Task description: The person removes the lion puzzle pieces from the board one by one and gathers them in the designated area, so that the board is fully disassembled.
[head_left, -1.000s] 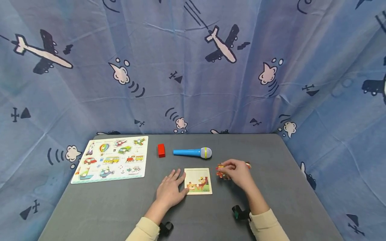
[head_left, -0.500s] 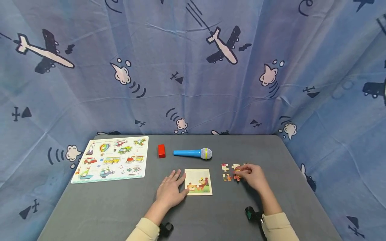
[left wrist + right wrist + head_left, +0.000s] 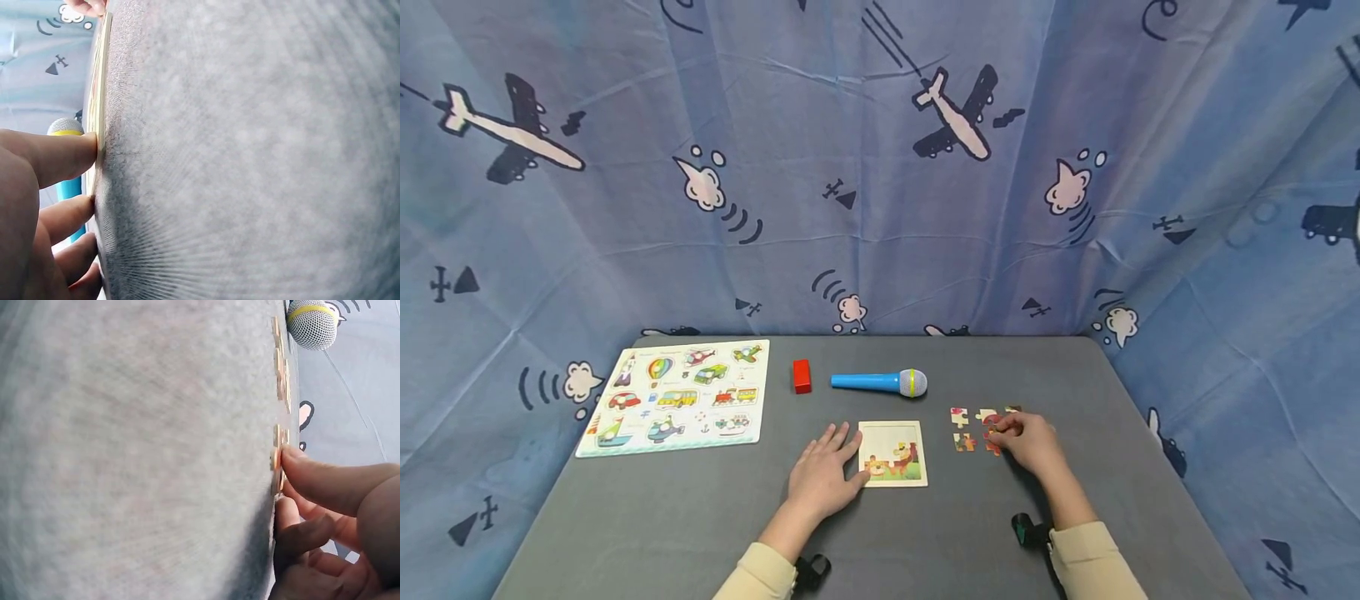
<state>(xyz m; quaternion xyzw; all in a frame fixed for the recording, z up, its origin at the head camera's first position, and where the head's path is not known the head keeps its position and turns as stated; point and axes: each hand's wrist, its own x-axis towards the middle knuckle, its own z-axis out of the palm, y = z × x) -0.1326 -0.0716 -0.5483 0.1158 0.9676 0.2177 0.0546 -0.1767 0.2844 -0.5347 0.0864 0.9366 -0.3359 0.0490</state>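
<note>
A square wooden puzzle board (image 3: 891,430) lies on the table, its lower part filled with picture pieces of animals on grass. My left hand (image 3: 824,475) lies flat beside it, fingers spread, the thumb on its left edge. To the right of the board, my right hand (image 3: 1030,440) pinches a red-orange puzzle piece (image 3: 992,444) low at the table among other loose pieces. In the right wrist view the thumb (image 3: 300,459) presses at the edge of the pieces. Other loose pieces include a pink-and-cream puzzle piece (image 3: 959,417) and an orange-brown puzzle piece (image 3: 964,442).
Behind the board lies a blue toy microphone (image 3: 872,382), with a red block (image 3: 802,377) to its left. A picture board of vehicles (image 3: 679,397) covers the table's left back. A patterned blue curtain (image 3: 880,208) hangs behind the grey table (image 3: 700,525).
My right hand has moved right across the loose pieces, uncovering the ones on the left. Over the last half second it shifts a red-orange piece slightly right. The left hand stays put.
</note>
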